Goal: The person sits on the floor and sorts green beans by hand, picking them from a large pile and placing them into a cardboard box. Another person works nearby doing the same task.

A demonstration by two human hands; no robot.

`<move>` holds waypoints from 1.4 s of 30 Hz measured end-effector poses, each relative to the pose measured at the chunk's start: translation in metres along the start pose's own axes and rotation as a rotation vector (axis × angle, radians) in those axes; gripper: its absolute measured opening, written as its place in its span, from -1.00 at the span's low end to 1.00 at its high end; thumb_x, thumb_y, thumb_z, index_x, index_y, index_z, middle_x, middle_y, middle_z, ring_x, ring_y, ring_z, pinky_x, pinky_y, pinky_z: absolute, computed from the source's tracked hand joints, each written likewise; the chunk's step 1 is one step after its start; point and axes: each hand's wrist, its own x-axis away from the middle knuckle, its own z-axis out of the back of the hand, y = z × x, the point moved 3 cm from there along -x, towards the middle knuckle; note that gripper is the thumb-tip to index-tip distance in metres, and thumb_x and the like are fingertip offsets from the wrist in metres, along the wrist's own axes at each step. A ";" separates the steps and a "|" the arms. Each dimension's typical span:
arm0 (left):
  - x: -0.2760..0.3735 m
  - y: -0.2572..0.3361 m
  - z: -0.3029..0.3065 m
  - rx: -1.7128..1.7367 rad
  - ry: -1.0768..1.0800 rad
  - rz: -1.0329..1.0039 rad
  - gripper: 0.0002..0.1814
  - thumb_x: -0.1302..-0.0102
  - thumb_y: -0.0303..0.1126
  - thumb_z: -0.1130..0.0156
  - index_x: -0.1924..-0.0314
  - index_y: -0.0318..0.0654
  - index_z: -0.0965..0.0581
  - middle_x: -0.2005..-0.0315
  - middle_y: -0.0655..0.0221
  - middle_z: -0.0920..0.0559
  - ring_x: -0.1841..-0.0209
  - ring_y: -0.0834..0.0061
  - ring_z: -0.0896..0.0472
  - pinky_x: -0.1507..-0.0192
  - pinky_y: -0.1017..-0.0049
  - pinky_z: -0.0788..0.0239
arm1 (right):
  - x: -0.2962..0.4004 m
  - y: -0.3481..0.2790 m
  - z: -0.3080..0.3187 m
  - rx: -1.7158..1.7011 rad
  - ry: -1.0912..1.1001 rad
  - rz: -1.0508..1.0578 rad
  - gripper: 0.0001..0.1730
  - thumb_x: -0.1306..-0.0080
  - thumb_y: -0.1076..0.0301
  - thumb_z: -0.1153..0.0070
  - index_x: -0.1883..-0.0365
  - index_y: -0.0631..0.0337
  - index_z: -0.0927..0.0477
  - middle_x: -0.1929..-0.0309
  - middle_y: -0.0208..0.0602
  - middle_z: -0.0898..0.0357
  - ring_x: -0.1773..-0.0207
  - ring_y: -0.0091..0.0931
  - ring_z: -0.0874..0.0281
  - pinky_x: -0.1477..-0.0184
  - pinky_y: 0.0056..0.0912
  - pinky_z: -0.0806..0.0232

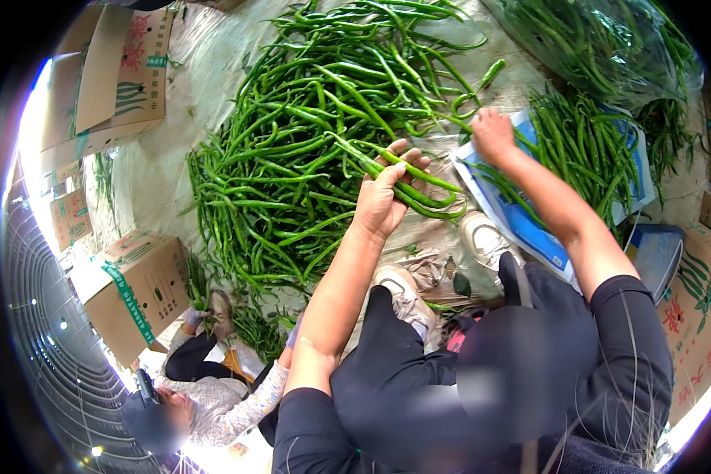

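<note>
My left hand (386, 192) holds several long green chili peppers (431, 176) between thumb and fingers, at the right edge of a large heap of green chili peppers (284, 178). My right hand (493, 135) is to the right of it, fingers curled down by the end of a pepper; whether it grips that pepper cannot be told. Beside my right forearm a pile of peppers (580, 142) lies on a blue and white plastic sheet (527, 228). A curved pepper (490, 74) lies just above my right hand.
A clear plastic bag of peppers (604, 53) lies at the upper right. Cardboard boxes stand at the left (148, 284) and right (693, 314), near a blue container (655, 255). At the lower left a co-worker (213, 409) in gloves holds a bunch of peppers (197, 284). My shoes (403, 290) are below the heap.
</note>
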 end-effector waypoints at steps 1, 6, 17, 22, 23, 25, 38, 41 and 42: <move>0.006 0.006 0.013 0.018 0.039 -0.013 -0.65 -0.39 -0.51 -0.04 -0.17 -0.21 -0.39 0.06 0.26 -0.57 0.00 0.31 -0.57 -0.12 0.25 -0.44 | -0.006 -0.006 0.020 -0.027 -0.070 -0.011 -0.74 -0.14 0.16 -0.17 0.27 0.10 -0.62 0.05 -0.32 -0.48 -0.08 -0.32 -0.39 -0.01 -0.16 -0.27; 0.015 0.018 0.020 -0.023 0.030 -0.041 -0.72 -0.41 -0.39 -0.13 -0.08 -0.25 -0.44 0.25 0.37 -0.59 0.23 0.49 -0.59 0.05 0.35 -0.53 | 0.002 0.021 0.068 -0.846 -0.340 -0.199 -0.71 -0.19 0.20 -0.15 0.18 0.14 -0.50 0.36 -0.25 -0.60 0.38 -0.42 -0.54 0.33 -0.33 -0.35; 0.039 -0.001 -0.005 -0.777 -0.190 -0.270 -0.68 -0.46 -0.37 -0.07 -0.13 -0.34 -0.48 0.00 0.38 -0.58 -0.04 0.59 -0.48 -0.13 0.51 -0.29 | 0.083 -0.085 0.164 -2.268 -1.109 -0.381 -0.56 -0.44 -0.01 0.04 -0.04 0.15 -0.50 0.35 -0.35 -0.59 0.44 -0.59 -0.51 0.37 -0.59 -0.45; 0.046 0.023 0.024 -0.220 0.025 -0.019 -0.53 -0.47 -0.29 -0.02 -0.34 -0.16 -0.30 0.05 0.25 -0.58 0.27 0.63 -0.48 0.14 0.56 -0.42 | 0.009 -0.087 0.140 -1.641 -0.464 0.016 -0.61 -0.45 0.05 0.06 0.20 0.25 -0.53 0.43 -0.28 -0.57 0.33 -0.46 -0.58 0.26 -0.41 -0.46; 0.046 0.034 0.030 -0.078 -0.016 -0.005 -0.56 -0.48 -0.33 0.00 -0.33 -0.13 -0.32 0.09 0.26 -0.59 0.23 0.58 -0.52 0.10 0.50 -0.46 | -0.016 -0.088 0.143 -1.364 -0.178 0.047 -0.64 -0.43 0.10 0.01 0.20 0.28 -0.52 0.45 -0.25 -0.57 0.33 -0.40 -0.59 0.25 -0.34 -0.45; 0.051 0.052 0.044 0.071 0.000 -0.058 -0.56 -0.47 -0.36 0.00 -0.32 -0.14 -0.32 0.12 0.27 -0.60 0.18 0.51 -0.57 0.04 0.44 -0.49 | -0.059 -0.101 0.163 -1.139 0.169 0.217 -0.66 -0.36 0.18 -0.08 0.12 0.31 -0.49 0.37 -0.18 -0.60 0.32 -0.24 -0.56 0.19 -0.18 -0.41; 0.034 0.097 0.087 0.304 0.151 -0.213 -0.86 -0.37 -0.46 0.00 0.09 -0.25 -0.41 0.17 0.14 -0.62 0.01 0.19 -0.62 -0.04 0.13 -0.52 | -0.099 -0.088 0.188 -1.460 -0.747 0.022 -0.70 -0.36 0.12 -0.13 0.40 0.16 -0.55 0.55 -0.56 -0.50 0.69 -0.81 -0.20 0.70 -0.70 -0.03; 0.032 0.101 0.096 0.240 0.194 -0.291 -0.83 -0.37 -0.46 -0.01 0.05 -0.23 -0.40 0.21 0.15 -0.62 0.08 0.17 -0.64 0.01 0.11 -0.53 | -0.084 -0.081 0.200 -1.706 -0.596 0.094 -0.76 -0.36 0.18 -0.14 0.36 0.18 -0.54 0.50 -0.55 -0.52 0.63 -0.80 -0.29 0.63 -0.72 -0.14; 0.032 0.100 0.097 0.229 0.190 -0.289 -0.80 -0.36 -0.47 -0.02 0.02 -0.20 -0.39 0.25 0.17 -0.62 0.15 0.16 -0.65 0.07 0.11 -0.55 | -0.076 -0.084 0.210 -1.754 -0.464 0.135 -0.78 -0.36 0.21 -0.15 0.33 0.19 -0.55 0.48 -0.54 -0.53 0.60 -0.79 -0.33 0.59 -0.73 -0.19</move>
